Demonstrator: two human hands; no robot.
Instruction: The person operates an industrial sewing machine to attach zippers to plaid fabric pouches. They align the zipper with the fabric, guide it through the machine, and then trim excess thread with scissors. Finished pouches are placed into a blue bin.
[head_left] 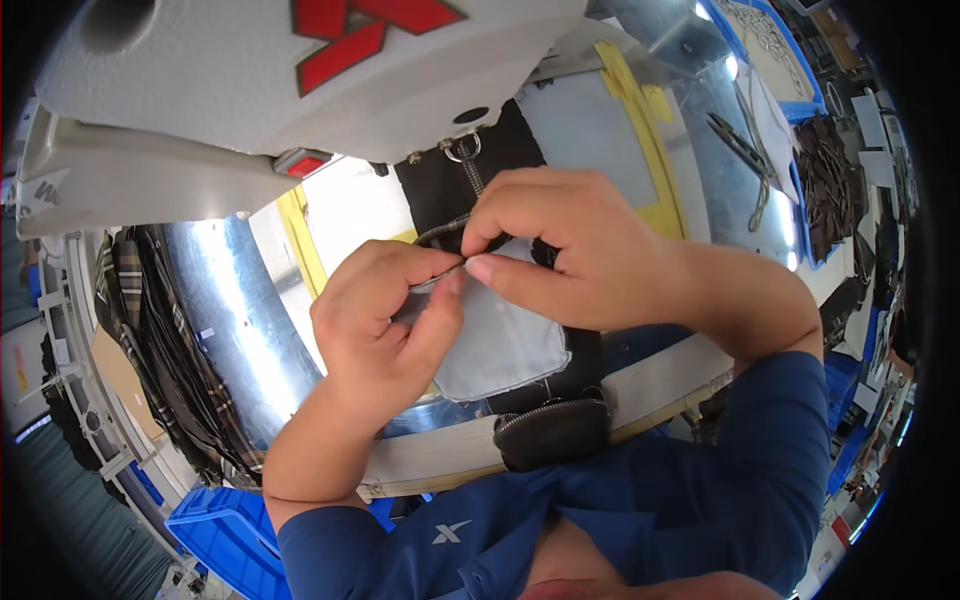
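Dark zippered fabric (432,192) is lying on the bench (230,330) beneath the white machine (230,95), a pale panel (510,345) covering part; the left hand (375,310) and right hand (565,250) are pinching an edge side by side, ideally aligning it without puckers.

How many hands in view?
2. Left hand and right hand, thumbs and fingers meeting side by side at the upper edge of the pale grey cloth. Neither is hidden; no third hand shows.
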